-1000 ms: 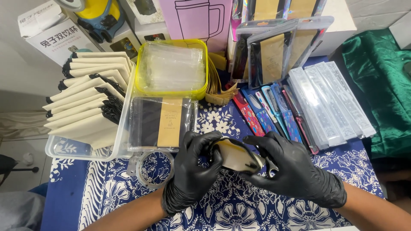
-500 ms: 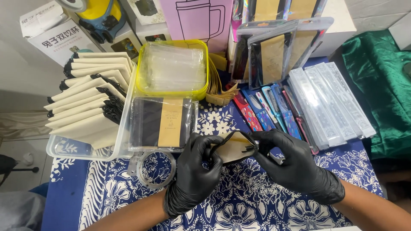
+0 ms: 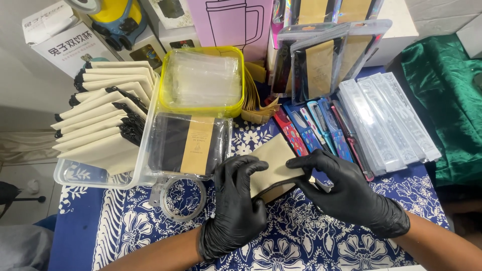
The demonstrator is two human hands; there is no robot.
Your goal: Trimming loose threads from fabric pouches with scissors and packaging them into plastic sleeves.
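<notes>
Both hands gloved in black. Left hand and right hand each grasp the beige pouch, fingers clamped on its 2 ends, pouch held just above the patterned table. Clear tape roll lies just left of the left fingers.

I see a flat beige sleeve with a dark edge along its lower side, tilted up toward the right above the blue floral cloth. My left hand pinches its lower left end, my right hand grips its right end; both wear black gloves.
</notes>
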